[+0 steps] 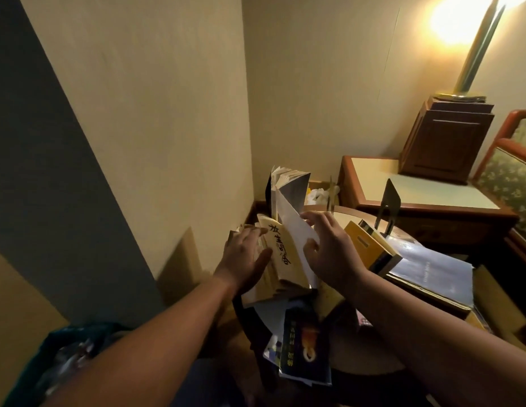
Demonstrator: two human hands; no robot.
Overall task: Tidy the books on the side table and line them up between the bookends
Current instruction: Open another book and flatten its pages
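Your left hand (244,254) clasps the cream book (277,259) at frame centre, thumb across its lettered cover and fingers behind the bundle of thin volumes it fronts. Your right hand (329,248), just right of it, pinches the loose white cover of the tall book (289,186) standing upright behind. Both hands are closed on paper, close together but not touching. Treat these paperbacks as light and limp: a cover held alone will probably bend or crease, so move the right-hand hold to the spine or the full block of pages before lifting. Right of your hands, a yellow book (363,245) leans near the black bookend (389,201), with a large blue book (432,267) lying flat below it in the frame (glossy, likely to slide). A dark book (304,345) overhangs the side table (358,353) at lower centre; take it by the spine edge. A second bookend cannot be identified with certainty.
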